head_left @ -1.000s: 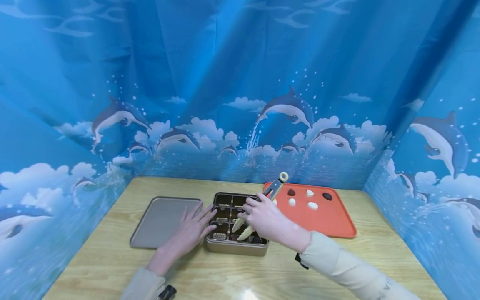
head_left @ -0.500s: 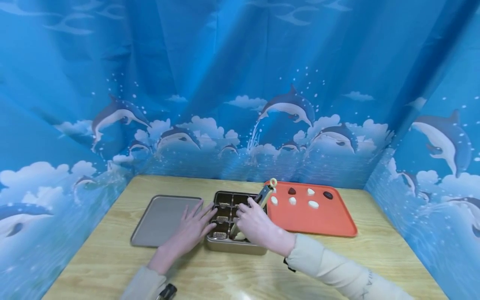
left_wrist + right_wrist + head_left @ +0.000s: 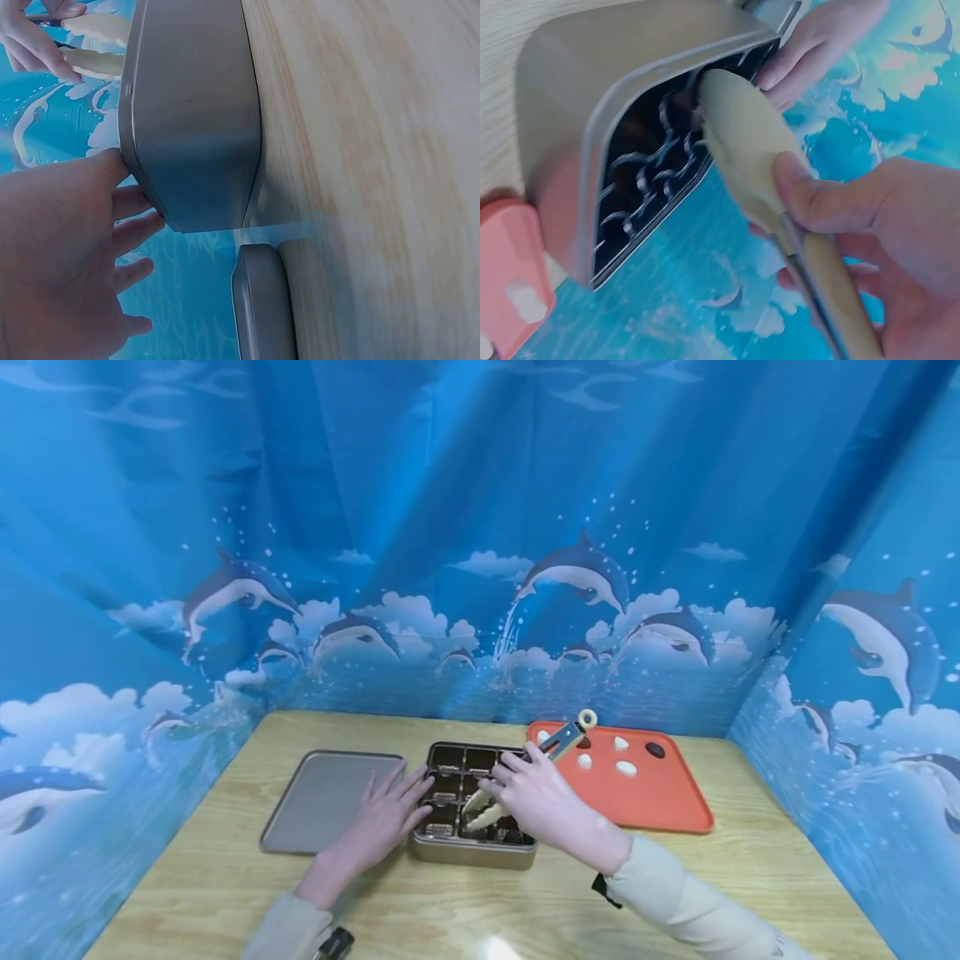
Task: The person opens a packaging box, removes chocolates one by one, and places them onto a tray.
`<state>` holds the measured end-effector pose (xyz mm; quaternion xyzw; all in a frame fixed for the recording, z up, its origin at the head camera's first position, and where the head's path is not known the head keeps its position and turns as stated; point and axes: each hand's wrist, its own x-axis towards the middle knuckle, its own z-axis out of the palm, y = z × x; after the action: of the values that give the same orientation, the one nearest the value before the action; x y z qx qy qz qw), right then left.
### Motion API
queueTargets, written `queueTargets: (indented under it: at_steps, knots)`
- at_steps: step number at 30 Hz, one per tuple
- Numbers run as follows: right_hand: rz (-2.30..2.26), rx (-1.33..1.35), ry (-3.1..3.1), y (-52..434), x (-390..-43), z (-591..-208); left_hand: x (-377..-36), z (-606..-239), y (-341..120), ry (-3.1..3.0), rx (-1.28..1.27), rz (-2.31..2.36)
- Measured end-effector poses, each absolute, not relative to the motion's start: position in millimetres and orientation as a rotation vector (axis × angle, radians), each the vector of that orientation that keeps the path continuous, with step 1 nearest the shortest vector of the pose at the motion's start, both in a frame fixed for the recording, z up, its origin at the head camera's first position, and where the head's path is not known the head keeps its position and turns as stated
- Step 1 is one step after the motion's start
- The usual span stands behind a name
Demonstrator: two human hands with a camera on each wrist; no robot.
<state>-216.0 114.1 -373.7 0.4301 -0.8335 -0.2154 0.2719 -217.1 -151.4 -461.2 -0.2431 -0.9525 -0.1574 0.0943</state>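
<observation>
My right hand (image 3: 536, 797) grips a pair of cream-tipped tongs (image 3: 484, 814), whose tips reach into the near middle compartment of a metal box (image 3: 474, 855). The box has a dark divided insert with several compartments. In the right wrist view, thumb and fingers curl round the tongs (image 3: 750, 142). Whether the tips hold a piece cannot be seen. My left hand (image 3: 382, 818) rests with spread, straight fingers at the box's left rim. From the left wrist view, its thumb and fingertips touch the box's (image 3: 195, 112) side. A dark piece (image 3: 512, 835) lies in the near right compartment.
A red tray (image 3: 637, 802) right of the box bears several small pieces, among them a white oval one (image 3: 626, 768) and a dark oval one (image 3: 655, 750). Left of the box lies a grey metal lid (image 3: 322, 802). A blue dolphin-print curtain (image 3: 450, 527) surrounds the wooden table (image 3: 420, 910).
My right hand first moved left over the box with the tongs more upright, then back right, the tongs' ring end leaning further right. The left hand has stayed in place.
</observation>
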Motion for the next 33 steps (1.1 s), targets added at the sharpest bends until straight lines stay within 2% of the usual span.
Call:
queueTargets:
  at_steps: [16,33]
  knots:
    - [-0.259,0.982,-2.245,169.4,-227.5,-384.2,-218.0,-462.0,-151.8,-2.838,-0.724,-0.452]
    - [-0.164,0.626,-2.260,271.2,-243.7,-396.9,-215.6,-457.7,-150.3,-2.839,-0.727,-0.472]
